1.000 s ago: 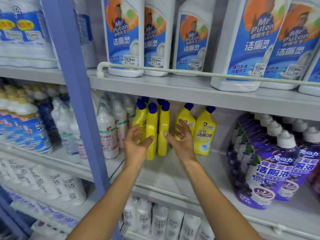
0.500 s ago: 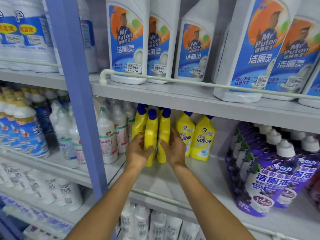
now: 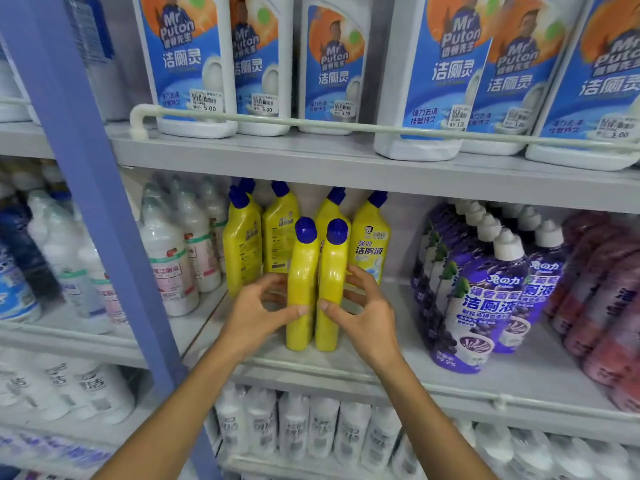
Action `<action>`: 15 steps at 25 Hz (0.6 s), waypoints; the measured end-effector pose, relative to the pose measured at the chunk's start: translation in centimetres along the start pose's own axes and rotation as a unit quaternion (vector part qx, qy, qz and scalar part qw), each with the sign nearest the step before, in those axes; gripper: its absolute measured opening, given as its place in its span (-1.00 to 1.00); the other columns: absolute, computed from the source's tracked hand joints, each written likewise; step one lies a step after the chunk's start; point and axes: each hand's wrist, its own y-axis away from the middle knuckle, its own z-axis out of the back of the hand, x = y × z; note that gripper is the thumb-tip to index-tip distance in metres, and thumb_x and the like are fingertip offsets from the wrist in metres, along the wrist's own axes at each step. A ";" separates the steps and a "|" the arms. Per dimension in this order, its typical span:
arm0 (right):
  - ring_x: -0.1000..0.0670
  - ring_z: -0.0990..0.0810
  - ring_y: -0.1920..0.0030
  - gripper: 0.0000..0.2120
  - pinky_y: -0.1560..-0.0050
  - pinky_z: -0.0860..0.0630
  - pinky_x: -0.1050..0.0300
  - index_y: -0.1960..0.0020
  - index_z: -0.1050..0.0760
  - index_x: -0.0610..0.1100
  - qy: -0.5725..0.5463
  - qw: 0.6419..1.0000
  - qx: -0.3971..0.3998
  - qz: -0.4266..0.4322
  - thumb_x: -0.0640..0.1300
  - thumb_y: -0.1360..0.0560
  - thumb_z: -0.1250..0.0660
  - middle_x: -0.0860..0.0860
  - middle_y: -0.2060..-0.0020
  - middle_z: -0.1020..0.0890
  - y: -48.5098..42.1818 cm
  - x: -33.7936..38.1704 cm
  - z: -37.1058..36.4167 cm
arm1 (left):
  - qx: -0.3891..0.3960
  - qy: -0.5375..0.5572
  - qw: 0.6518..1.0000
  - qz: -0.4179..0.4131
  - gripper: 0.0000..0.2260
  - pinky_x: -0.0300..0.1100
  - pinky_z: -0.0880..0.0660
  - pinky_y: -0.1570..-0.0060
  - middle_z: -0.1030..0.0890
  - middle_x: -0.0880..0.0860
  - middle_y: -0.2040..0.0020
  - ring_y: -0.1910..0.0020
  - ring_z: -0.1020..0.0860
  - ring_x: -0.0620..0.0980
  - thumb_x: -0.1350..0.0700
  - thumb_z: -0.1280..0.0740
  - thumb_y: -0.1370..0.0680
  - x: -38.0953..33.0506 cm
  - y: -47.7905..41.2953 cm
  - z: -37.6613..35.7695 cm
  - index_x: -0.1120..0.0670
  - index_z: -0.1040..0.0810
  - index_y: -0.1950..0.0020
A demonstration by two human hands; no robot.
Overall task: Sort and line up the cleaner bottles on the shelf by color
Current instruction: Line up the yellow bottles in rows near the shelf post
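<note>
**Two yellow bottles at the shelf front**

The left hand (image 3: 254,311) is curling around the left yellow bottle (image 3: 300,292). The right hand (image 3: 363,313) is curling around the right yellow bottle (image 3: 330,289). Both bottles are standing side by side, touching, near the front of the shelf (image 3: 398,379), with more yellow bottles (image 3: 277,230) behind.

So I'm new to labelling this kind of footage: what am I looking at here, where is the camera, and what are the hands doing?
There is no machine. A person wears one camera on the head, looking forward and down at their own bare arms in front of a store shelf. The left hand grips one yellow bottle and the right hand grips a second yellow bottle, side by side, near the shelf's front edge. More yellow bottles stand behind them. Purple bottles stand to the right, white bottles to the left, and large white jugs on the shelf above.
</note>
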 end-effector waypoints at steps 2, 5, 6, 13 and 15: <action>0.19 -0.64 -0.18 -0.41 -0.23 -0.61 0.11 -0.35 -0.44 0.17 0.001 1.000 0.015 0.002 -0.07 -0.42 -0.61 0.24 -0.21 -0.63 -0.1 0.0 1.0 | -0.012 -0.018 1.000 0.011 -0.36 -0.24 -0.62 -0.05 -0.75 -0.03 -0.03 -0.01 -0.70 -0.13 -0.16 -0.67 -0.20 0.1 -0.1 -1.5 -0.01 -0.62 -0.21; 0.21 -0.65 -0.18 -0.52 -0.24 -0.57 0.23 -0.38 -0.46 0.16 0.044 0.997 0.053 0.022 -0.12 -0.53 -0.50 0.24 -0.18 -0.67 -0.3 0.1 3.1 | 0.053 -0.001 0.998 0.039 -0.22 -0.15 -0.55 -0.28 -0.66 -0.15 -0.27 -0.24 -0.63 -0.19 -0.19 -0.68 -0.23 0.3 -0.7 -1.0 -0.09 -0.52 -0.40; 0.24 -0.65 -0.15 -0.52 -0.19 -0.54 0.34 -0.35 -0.45 0.23 0.067 0.996 0.057 0.032 -0.14 -0.54 -0.48 0.26 -0.14 -0.67 -0.4 0.3 3.4 | 0.089 -0.003 0.994 0.055 -0.20 -0.17 -0.51 -0.32 -0.61 -0.19 -0.33 -0.30 -0.58 -0.23 -0.15 -0.69 -0.26 0.1 -1.0 -0.6 -0.13 -0.47 -0.45; 0.12 -0.64 -0.10 -0.41 -0.13 -0.57 0.19 -0.39 -0.42 -0.01 0.109 0.993 0.053 0.008 -0.19 -0.40 -0.52 0.11 -0.07 -0.66 -3.1 -0.3 3.6 | 0.021 -0.092 0.989 0.109 -0.08 0.03 -0.62 -0.21 -0.64 -0.10 -0.22 -0.19 -0.62 -0.07 -0.36 -0.63 0.01 -0.9 -3.4 -4.9 -0.13 -0.43 -0.26; 0.04 -0.65 -0.05 -0.47 -0.11 -0.62 0.08 -0.31 -0.45 -0.05 0.110 0.992 0.066 -0.018 -0.31 -0.41 -0.51 0.09 -0.01 -0.66 -4.5 -0.4 4.9 | -0.015 -0.110 0.988 0.110 -0.10 0.05 -0.62 -0.15 -0.63 -0.12 -0.17 -0.15 -0.62 -0.03 -0.40 -0.62 0.02 -0.7 -4.1 -5.6 -0.10 -0.40 -0.20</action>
